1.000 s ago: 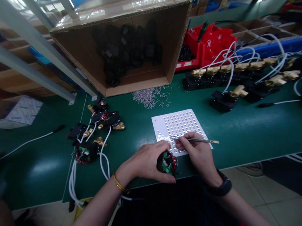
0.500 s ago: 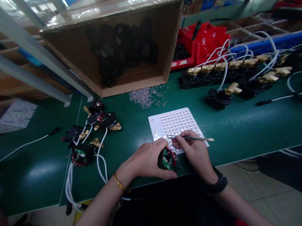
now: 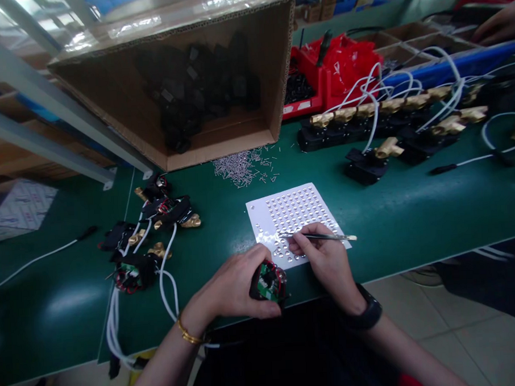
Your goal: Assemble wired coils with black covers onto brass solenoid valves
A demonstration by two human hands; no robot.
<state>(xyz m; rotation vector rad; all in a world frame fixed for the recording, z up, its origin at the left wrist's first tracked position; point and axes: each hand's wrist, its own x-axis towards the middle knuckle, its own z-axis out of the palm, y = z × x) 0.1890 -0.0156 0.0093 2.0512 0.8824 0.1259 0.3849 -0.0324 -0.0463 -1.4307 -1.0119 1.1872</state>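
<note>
My left hand [image 3: 240,282] is wrapped round a black housing [image 3: 270,282] whose open face shows a green circuit board and red wires. It is held near the table's front edge. My right hand [image 3: 324,258] pinches metal tweezers [image 3: 323,236], their tip pointing left over a white sheet [image 3: 261,215] with rows of small clear round dots. The sheet lies flat on the green table, and my right fingers cover part of its lower right side.
An open cardboard box [image 3: 221,149] with dark parts lies behind a pile of screws [image 3: 237,168]. Wired housings with brass fittings [image 3: 157,251] sit at left, more [image 3: 367,165] at right. Red bins [image 3: 325,87] stand behind. Another person's hand [image 3: 500,26] shows top right.
My left hand has moved left and slightly down with the housing, away from the sheet. The view has shifted a little, and another person's hand has appeared top right.
</note>
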